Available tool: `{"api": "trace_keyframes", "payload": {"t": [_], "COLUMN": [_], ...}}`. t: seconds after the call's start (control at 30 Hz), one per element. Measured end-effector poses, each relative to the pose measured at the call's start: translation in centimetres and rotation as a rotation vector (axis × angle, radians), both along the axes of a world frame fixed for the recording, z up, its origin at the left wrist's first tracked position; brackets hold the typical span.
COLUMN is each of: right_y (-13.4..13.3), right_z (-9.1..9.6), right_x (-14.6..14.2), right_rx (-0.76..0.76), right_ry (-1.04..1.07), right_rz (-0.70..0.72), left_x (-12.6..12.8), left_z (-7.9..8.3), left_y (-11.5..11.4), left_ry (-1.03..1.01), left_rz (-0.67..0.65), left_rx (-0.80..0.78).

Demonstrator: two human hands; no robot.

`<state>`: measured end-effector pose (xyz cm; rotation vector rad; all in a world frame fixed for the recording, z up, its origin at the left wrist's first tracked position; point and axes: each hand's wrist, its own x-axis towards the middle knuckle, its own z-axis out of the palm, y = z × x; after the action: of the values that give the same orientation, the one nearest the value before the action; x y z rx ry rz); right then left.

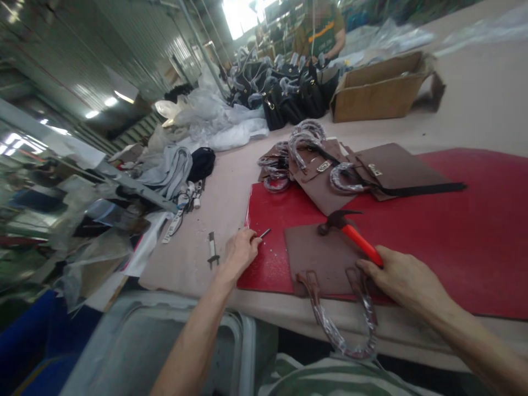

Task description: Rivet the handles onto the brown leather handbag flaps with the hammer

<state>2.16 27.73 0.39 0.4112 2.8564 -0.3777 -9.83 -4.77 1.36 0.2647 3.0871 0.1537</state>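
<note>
My right hand (pixel 394 272) is wrapped round the orange handle of a claw hammer (pixel 357 240). The dark hammer head is over a brown bag panel (pixel 317 256), whose plastic-wrapped handle (pixel 346 341) hangs over the table's near edge. To the left, my left hand (pixel 244 248) is closed with a thin metal rod (pixel 265 233) sticking out from its fingertips, above the edge of the red mat (pixel 270 267). What kind of tool the rod is, I cannot tell. Small light specks lie on the mat beside it.
More brown bag panels (pixel 319 176) with wrapped handles lie behind the hammer. A cardboard box (pixel 375 91), black bags (pixel 284 102) and clear plastic (pixel 223 118) stand farther back, near another person (pixel 319 36). A caliper-like tool (pixel 213 250) lies left; a grey bin (pixel 165 330) stands below the table edge.
</note>
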Motion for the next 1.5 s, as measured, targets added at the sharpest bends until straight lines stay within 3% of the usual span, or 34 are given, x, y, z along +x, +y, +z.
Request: {"api": "trace_keyframes", "payload": {"t": [0.27, 0.33, 0.47, 0.53, 0.6, 0.73, 0.83, 1.07, 1.27, 1.5], "right_y": [-0.5, -0.5, -0.4, -0.4, -0.3, -0.3, -0.3, -0.3, -0.3, -0.3], "right_z": [0.7, 0.6, 0.3, 0.1, -0.1, -0.2, -0.2, -0.2, 0.1, 0.4], "right_x": [0.5, 0.6, 0.7, 0.6, 0.6, 0.7, 0.7, 0.8, 0.8, 0.8], "right_rx": [0.026, 0.016, -0.003, -0.006, 0.000, 0.014, 0.007, 0.007, -0.012, -0.022], "right_ry": [0.017, 0.028, 0.043, 0.047, 0.058, 0.069, 0.066, 0.070, 0.047, 0.056], "right_rz": [-0.026, -0.035, -0.042, -0.042, -0.036, -0.037, -0.036, -0.036, -0.027, -0.023], "left_x": [-1.9, -1.6, 1.4, 3.5, 5.6, 8.2, 8.8, 9.1, 9.5, 9.3], "left_z": [-0.3, -0.1, 0.5, 0.5, 0.3, -0.8, -1.6, -2.6, -3.1, -3.0], "left_y": [1.1, 1.1, 2.6, 4.5, 6.7, 10.3, 11.4, 11.3, 11.6, 11.7], "left_ry": [-0.097, -0.154, -0.372, -0.475, -0.541, -0.525, -0.475, -0.375, -0.316, -0.287], "left_rz": [-0.096, -0.016, 0.160, 0.164, 0.159, 0.095, -0.012, -0.056, -0.121, -0.171], "left_rx": [0.106, 0.394, 1.341, 1.589, 1.678, 1.670, 1.575, 1.482, 1.296, 1.234]}}
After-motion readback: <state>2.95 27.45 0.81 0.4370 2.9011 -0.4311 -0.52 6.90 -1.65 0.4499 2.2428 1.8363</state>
